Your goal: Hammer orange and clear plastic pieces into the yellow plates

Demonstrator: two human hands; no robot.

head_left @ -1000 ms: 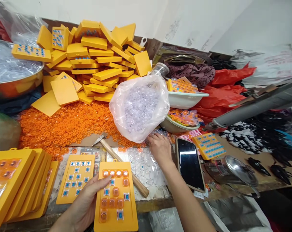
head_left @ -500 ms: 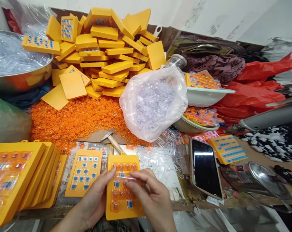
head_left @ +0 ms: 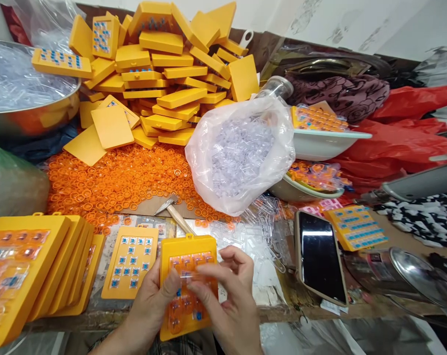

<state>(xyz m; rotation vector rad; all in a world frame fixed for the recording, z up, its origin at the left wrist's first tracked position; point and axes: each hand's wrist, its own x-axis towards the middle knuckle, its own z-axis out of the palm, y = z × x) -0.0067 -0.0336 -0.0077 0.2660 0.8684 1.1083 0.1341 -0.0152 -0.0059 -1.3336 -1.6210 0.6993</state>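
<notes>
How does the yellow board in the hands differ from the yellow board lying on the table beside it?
The held board is lifted, gripped by the left hand, with orange caps in its slots; the right hand touches it. The flat board lies untouched and shows only blue pieces. Both are yellow with a top tab.

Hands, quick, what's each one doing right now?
Left hand: closed on the yellow rectangular plastic tray, gripping its left edge.
Right hand: fingertips pinched over the tray's upper rows; what they hold cannot be told.

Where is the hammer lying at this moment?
In the head view, the hammer lies at centre on the bench, its head at the edge of the orange rings, its handle running under the yellow card held in both hands.
</notes>
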